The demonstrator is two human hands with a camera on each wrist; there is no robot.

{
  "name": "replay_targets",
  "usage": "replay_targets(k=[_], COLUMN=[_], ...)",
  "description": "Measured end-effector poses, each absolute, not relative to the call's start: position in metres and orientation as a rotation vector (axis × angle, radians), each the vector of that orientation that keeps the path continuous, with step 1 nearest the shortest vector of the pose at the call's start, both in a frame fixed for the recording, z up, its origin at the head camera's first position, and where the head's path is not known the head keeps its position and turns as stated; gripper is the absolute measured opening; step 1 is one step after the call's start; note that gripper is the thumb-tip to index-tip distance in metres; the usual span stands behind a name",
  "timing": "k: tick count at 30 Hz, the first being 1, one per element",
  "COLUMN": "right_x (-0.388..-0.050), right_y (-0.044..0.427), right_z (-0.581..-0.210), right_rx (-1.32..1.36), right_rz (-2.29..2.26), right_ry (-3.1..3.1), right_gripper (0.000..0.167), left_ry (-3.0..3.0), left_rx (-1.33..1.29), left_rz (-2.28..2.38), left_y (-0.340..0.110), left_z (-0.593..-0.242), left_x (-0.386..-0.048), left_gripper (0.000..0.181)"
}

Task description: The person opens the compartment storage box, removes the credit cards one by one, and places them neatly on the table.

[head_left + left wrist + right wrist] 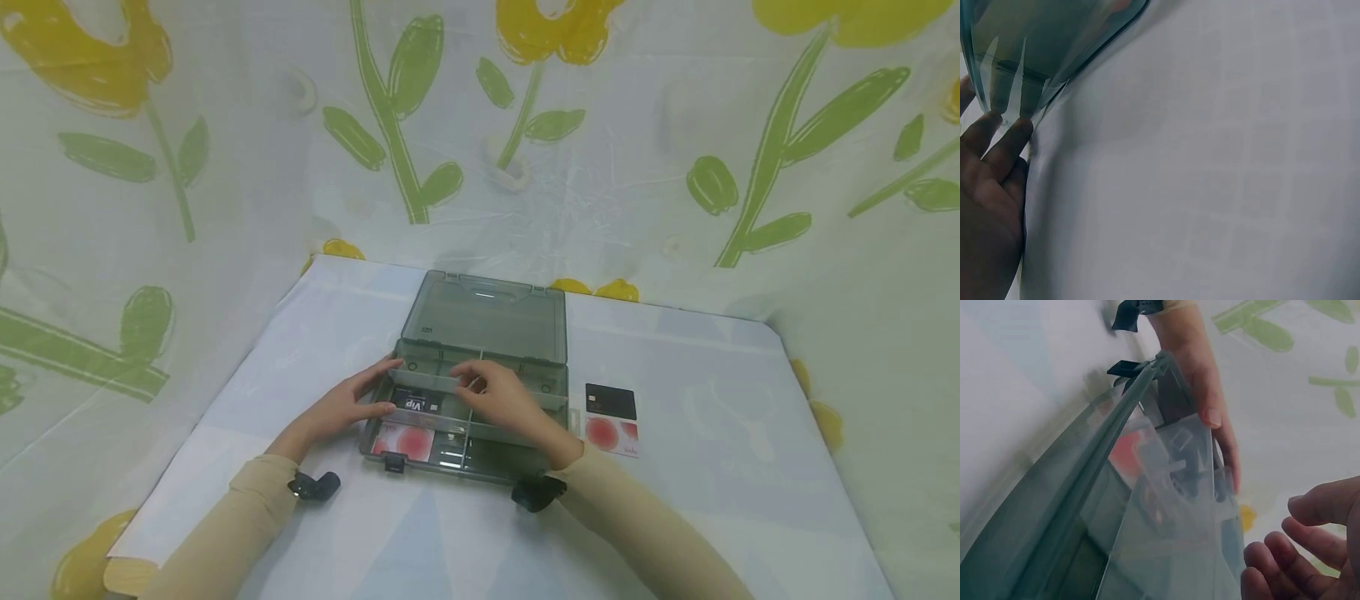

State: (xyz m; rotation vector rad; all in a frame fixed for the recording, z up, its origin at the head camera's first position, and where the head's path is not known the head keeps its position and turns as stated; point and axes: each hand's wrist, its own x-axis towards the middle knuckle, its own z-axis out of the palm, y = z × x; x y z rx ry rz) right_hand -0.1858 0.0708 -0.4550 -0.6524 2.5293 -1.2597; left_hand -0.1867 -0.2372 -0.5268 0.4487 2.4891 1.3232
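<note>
A translucent grey-green divided box (517, 479) lies with its lid (487, 317) folded back. In its left compartments are a black "Vip" card (408, 401) and a red-and-white card (412, 442). The left hand (337, 410) rests at the box's left side, thumb and fingers spread; in the left wrist view its fingertips (1021, 125) touch the box wall (1007, 62). Above the middle of the box is the right hand (504, 402). In the right wrist view the right hand (1313, 547) has loosely bent fingers, apart from the thumb, with nothing visible between them.
Right of the box, a black card (611, 402) lies just behind a red-and-white card (611, 436) on the pale tablecloth (720, 483). A flower-patterned curtain (615, 183) stands behind and beside the table. Both wrists wear dark camera mounts near the box's front.
</note>
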Motion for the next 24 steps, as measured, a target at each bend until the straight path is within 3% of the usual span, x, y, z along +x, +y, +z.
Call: replay_targets(k=[24], right_x=[-0.184], right_y=[0.009], right_z=[-0.465], right_rx=[-0.761], right_rz=[-0.773], right_ry=[2.677], right_gripper=[0.04], left_ry=[2.486], left_rx=[0.485], left_rz=[1.335], left_y=[-0.239], left_z=[-0.527], left_x=[-0.187], left_gripper=[0.073])
